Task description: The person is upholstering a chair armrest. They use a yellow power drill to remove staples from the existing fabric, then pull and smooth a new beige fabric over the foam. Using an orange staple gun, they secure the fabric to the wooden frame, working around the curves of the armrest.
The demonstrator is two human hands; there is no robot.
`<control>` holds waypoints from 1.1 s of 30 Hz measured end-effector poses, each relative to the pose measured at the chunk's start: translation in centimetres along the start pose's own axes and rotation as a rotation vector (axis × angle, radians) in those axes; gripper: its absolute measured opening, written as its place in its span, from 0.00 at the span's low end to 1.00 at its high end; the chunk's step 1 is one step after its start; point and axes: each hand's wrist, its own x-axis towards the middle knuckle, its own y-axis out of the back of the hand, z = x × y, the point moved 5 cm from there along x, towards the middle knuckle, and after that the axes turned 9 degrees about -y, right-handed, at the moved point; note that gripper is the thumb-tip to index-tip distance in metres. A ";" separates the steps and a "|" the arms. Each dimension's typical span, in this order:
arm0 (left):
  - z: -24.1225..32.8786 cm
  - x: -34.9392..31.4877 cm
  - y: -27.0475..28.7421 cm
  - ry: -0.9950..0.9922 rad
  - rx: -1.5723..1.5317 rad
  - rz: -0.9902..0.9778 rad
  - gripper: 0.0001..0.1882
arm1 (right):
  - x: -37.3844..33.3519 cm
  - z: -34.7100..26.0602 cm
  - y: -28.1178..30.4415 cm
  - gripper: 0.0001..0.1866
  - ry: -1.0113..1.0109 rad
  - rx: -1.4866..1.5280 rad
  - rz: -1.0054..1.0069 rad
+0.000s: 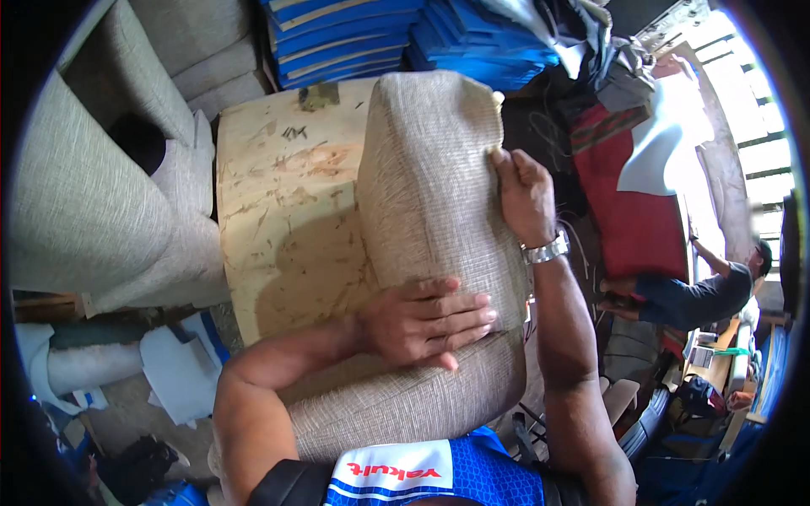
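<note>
The left hand (426, 325) lies flat, fingers extended and slightly parted, on the near part of the cushion (434, 185). The right hand (529, 190) is narrow, pinching the cushion's right border. The cushion lies along the right edge of the bench (283, 202). Blue sheets (342, 38) are stacked beyond the bench's far edge.

The beige cushion (430, 177) hides part of the desk (261, 228); the far edge cuts off the blue stack (337, 42).
</note>
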 end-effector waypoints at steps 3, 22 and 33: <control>-1.8 -0.1 0.1 0.113 -0.063 -0.065 0.34 | -0.3 -1.0 -0.6 0.20 -0.049 0.104 -0.053; -19.0 4.6 6.4 0.641 0.559 0.161 0.23 | 0.7 0.1 -0.8 0.20 -0.009 0.196 -0.053; 29.0 -17.6 21.4 1.711 1.064 0.467 0.30 | 15.1 -6.3 -2.1 0.32 0.505 0.325 -0.619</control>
